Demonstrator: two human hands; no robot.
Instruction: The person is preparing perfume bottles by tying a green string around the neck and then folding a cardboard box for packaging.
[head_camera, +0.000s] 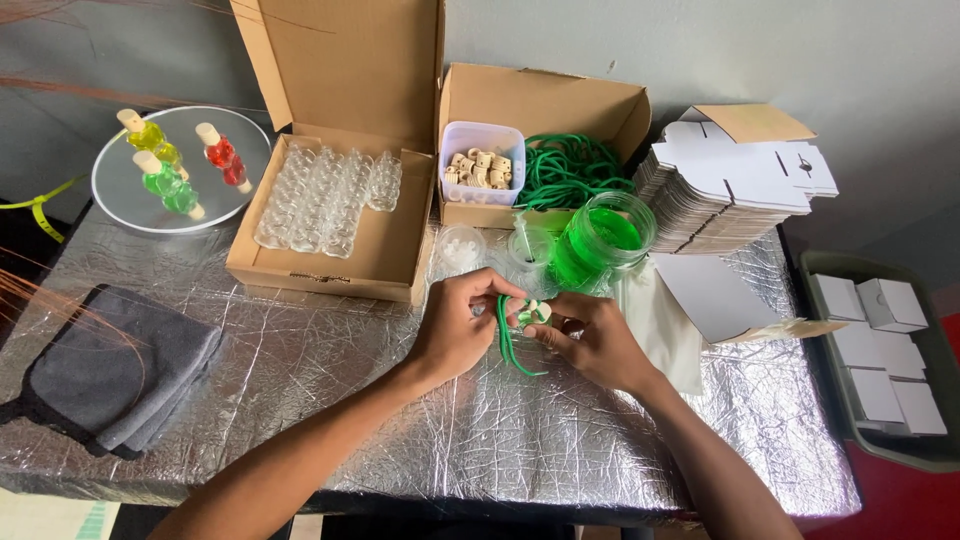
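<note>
My left hand and my right hand meet over the silver foil-covered table. Between the fingertips sits a small bottle with a pale cork top. A green cord loops from my left fingers and hangs down between the hands. My right fingers pinch the bottle at its cork end. Just beyond the hands stands a clear jar of green liquid.
An open cardboard box of empty small glass bottles stands at the back left, a box with a tub of corks and green cords beside it. A round mirror tray holds three coloured bottles. Flat white cartons, a grey cloth, a tray of folded boxes.
</note>
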